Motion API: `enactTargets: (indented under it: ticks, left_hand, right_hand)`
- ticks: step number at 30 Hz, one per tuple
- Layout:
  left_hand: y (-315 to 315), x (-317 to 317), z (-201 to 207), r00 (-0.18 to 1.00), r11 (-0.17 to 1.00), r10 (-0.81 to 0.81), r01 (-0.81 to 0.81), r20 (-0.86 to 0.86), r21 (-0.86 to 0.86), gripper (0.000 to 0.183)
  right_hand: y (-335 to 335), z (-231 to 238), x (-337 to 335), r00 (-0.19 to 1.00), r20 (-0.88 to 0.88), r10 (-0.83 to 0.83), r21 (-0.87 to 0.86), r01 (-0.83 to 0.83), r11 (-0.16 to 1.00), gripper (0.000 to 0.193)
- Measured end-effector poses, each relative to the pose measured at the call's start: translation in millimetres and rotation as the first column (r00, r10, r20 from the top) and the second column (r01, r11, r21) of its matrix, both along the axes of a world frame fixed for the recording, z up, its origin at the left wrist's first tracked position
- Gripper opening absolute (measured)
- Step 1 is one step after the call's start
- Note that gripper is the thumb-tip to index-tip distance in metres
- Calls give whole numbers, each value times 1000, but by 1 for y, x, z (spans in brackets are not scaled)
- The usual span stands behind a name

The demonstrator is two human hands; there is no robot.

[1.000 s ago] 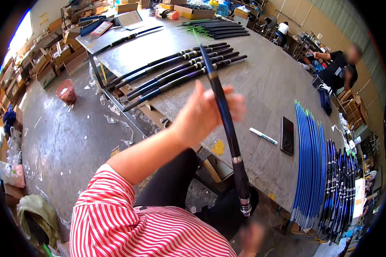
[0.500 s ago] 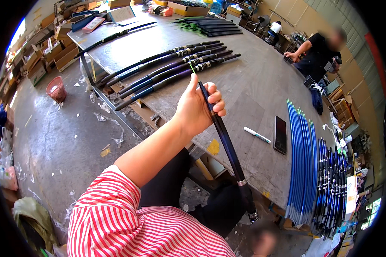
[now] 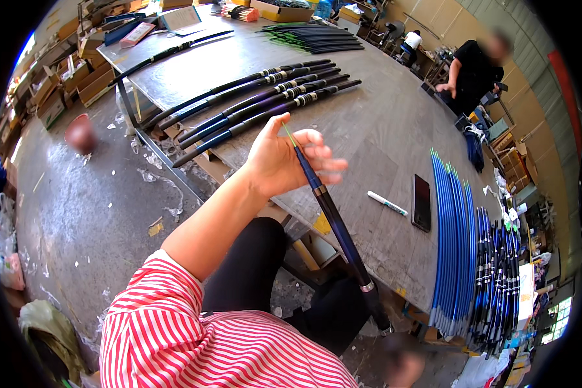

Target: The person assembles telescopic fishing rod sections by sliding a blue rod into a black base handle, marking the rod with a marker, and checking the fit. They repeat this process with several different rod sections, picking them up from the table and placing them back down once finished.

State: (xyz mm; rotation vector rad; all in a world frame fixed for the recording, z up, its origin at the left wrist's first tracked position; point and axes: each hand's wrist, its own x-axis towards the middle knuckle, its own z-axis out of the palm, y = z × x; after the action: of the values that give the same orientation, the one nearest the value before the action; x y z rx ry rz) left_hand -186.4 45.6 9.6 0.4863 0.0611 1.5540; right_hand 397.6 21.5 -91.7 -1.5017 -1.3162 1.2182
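Observation:
A dark blue-black telescopic fishing rod (image 3: 343, 238) slants from the lower right up to my left hand (image 3: 281, 158), with silver rings along it. My left hand is open, its fingers stretched and smeared by motion. The rod's thin bright green tip (image 3: 288, 134) lies in front of the palm, between thumb and fingers; firm contact cannot be made out. At the rod's thick lower end, a blurred patch with a skin-toned shape (image 3: 404, 370) may be my right hand, but its fingers do not show.
Several thick dark rods (image 3: 265, 97) lie on the grey table (image 3: 381, 136), with green-tipped thin ones (image 3: 317, 39) behind. A white marker (image 3: 387, 203), a phone (image 3: 421, 203), blue rod sections (image 3: 452, 246) and banded rods (image 3: 496, 278) lie to the right. A person in black (image 3: 472, 74) is across.
My left hand's fingers have gone from wrapped round the rod to stretched out, and the hand has shifted slightly left and down. More of the narrow upper section and green tip shows.

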Motion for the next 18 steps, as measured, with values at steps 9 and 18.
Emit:
enactTargets:
  ticks: [9,18]
  left_hand:
    - [-23,20,-18,975,973,-198,183,-99,-142,55]
    - [-47,57,-35,526,896,-444,230,-726,-381,32]
  right_hand:
    - [24,10,69,673,-683,-285,21,408,913,45]
    - [47,74,66,697,-695,-177,108,344,933,38]
